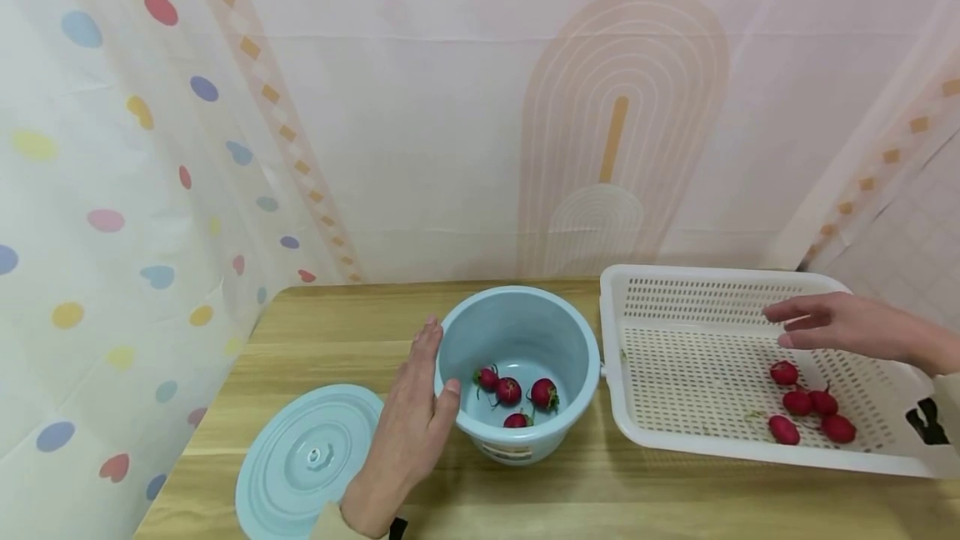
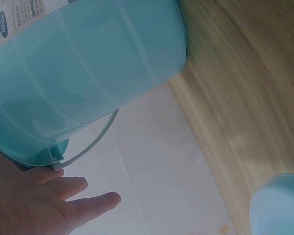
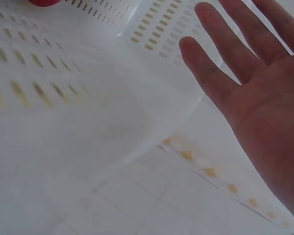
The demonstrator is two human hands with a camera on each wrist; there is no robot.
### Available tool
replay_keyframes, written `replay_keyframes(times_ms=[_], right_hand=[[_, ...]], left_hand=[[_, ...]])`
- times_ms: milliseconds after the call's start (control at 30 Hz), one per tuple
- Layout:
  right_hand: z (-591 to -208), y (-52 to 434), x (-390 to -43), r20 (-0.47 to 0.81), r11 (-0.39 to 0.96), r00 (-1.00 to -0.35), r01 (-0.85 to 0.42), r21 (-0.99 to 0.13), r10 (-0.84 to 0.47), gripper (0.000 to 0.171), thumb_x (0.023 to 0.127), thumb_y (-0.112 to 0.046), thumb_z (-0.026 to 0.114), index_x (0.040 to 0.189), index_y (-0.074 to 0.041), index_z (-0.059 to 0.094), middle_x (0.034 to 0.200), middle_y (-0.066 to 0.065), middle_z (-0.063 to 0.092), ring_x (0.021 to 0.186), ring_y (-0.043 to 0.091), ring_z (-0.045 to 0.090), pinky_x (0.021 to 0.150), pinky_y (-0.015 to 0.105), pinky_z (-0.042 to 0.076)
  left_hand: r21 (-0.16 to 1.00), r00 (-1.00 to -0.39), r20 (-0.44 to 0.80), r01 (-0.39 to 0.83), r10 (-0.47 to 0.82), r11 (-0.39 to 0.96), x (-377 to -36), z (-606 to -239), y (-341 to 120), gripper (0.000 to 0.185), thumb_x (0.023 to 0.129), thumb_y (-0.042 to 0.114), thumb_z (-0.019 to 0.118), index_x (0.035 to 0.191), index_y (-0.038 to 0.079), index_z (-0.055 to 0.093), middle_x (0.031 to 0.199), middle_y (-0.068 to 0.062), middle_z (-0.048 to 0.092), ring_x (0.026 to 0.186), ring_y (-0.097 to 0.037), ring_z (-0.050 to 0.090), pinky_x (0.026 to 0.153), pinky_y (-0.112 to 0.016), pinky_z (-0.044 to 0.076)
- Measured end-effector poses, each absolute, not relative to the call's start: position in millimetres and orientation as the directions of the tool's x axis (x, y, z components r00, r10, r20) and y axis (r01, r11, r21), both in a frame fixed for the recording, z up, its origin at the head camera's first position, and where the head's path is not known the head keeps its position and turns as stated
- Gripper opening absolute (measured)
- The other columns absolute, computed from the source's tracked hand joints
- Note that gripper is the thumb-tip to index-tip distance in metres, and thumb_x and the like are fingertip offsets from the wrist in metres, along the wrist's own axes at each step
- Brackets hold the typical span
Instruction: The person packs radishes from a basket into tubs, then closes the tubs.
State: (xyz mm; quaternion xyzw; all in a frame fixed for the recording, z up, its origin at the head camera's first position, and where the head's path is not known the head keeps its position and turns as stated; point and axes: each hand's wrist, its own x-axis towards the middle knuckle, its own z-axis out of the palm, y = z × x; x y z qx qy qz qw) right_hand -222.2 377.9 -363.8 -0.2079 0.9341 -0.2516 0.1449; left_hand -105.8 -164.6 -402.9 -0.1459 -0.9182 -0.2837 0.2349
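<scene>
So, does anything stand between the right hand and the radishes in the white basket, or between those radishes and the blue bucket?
Nothing visible separates the right hand from the radishes. Between them and the blue bucket stand the white basket's left wall and the bucket's rim.

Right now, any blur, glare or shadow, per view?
Head: mostly clear, soft shadow on the wood-grain tabletop below the white perforated plastic basket. Left wrist: dim bare left hand, pale streaks on the light-blue plastic bucket. Right wrist: hazy, the basket's near side blurred and washed out.
</scene>
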Motion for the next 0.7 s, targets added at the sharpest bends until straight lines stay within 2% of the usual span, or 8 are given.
replay_keyframes(times_ms=[67, 167, 333, 400, 533, 700], right_hand=[[-368.2, 378.2, -224.4, -0.186, 0.765, -0.856, -0.307, -0.567, -0.482, 0.053, 0.102, -0.024, 0.066, 0.140, 0.010, 0.056, 0.136, 0.030, 0.062, 0.113, 0.032, 0.067, 0.077, 0.025, 0.055], [-376.9, 378.4, -226.4, -0.200, 0.728, -0.833, -0.304, -0.614, -0.516, 0.051, 0.102, -0.020, 0.065, 0.140, 0.012, 0.054, 0.137, 0.031, 0.060, 0.116, 0.031, 0.065, 0.079, 0.024, 0.055], [-390.3, 381.8, -227.5, -0.220, 0.721, -0.814, -0.307, -0.622, -0.537, 0.052, 0.102, -0.019, 0.064, 0.141, 0.013, 0.053, 0.135, 0.030, 0.062, 0.119, 0.041, 0.063, 0.079, 0.023, 0.053], [-394.5, 384.2, -227.3, -0.232, 0.725, -0.810, -0.306, -0.617, -0.539, 0.052, 0.102, -0.019, 0.064, 0.141, 0.013, 0.053, 0.134, 0.030, 0.063, 0.118, 0.040, 0.064, 0.079, 0.022, 0.053], [-399.8, 387.6, -226.4, -0.251, 0.737, -0.809, -0.297, -0.607, -0.532, 0.051, 0.102, -0.018, 0.063, 0.139, 0.016, 0.052, 0.132, 0.033, 0.062, 0.113, 0.024, 0.066, 0.079, 0.023, 0.055], [-401.5, 387.4, -225.2, -0.299, 0.746, -0.810, -0.235, -0.623, -0.505, 0.054, 0.100, -0.018, 0.065, 0.136, 0.019, 0.051, 0.127, 0.034, 0.063, 0.108, 0.029, 0.067, 0.078, 0.031, 0.059]], left_hand=[[0.451, -0.847, 0.515, 0.402, 0.136, 0.797, -106.1, -403.1, -164.7, 0.064, 0.106, 0.030, 0.048, 0.161, 0.001, 0.031, 0.168, -0.012, 0.031, 0.151, -0.038, 0.033, 0.116, -0.064, 0.034], [0.452, -0.847, 0.513, 0.402, 0.136, 0.796, -106.3, -403.3, -165.0, 0.064, 0.106, 0.030, 0.048, 0.161, 0.002, 0.031, 0.168, -0.011, 0.031, 0.152, -0.037, 0.033, 0.115, -0.064, 0.034], [0.456, -0.848, 0.512, 0.404, 0.137, 0.793, -106.1, -403.5, -165.3, 0.064, 0.107, 0.030, 0.048, 0.161, 0.002, 0.031, 0.168, -0.012, 0.031, 0.152, -0.036, 0.033, 0.115, -0.065, 0.034], [0.454, -0.848, 0.512, 0.405, 0.139, 0.794, -105.9, -403.3, -165.4, 0.064, 0.107, 0.030, 0.047, 0.161, 0.002, 0.031, 0.168, -0.012, 0.031, 0.152, -0.036, 0.033, 0.115, -0.065, 0.034], [0.447, -0.847, 0.511, 0.405, 0.144, 0.798, -105.8, -403.4, -165.5, 0.063, 0.107, 0.031, 0.047, 0.162, 0.003, 0.031, 0.168, -0.012, 0.031, 0.152, -0.036, 0.033, 0.115, -0.065, 0.034], [0.446, -0.846, 0.511, 0.410, 0.149, 0.796, -106.2, -403.8, -165.9, 0.063, 0.108, 0.030, 0.046, 0.162, 0.002, 0.030, 0.167, -0.014, 0.031, 0.152, -0.035, 0.032, 0.115, -0.064, 0.035]])
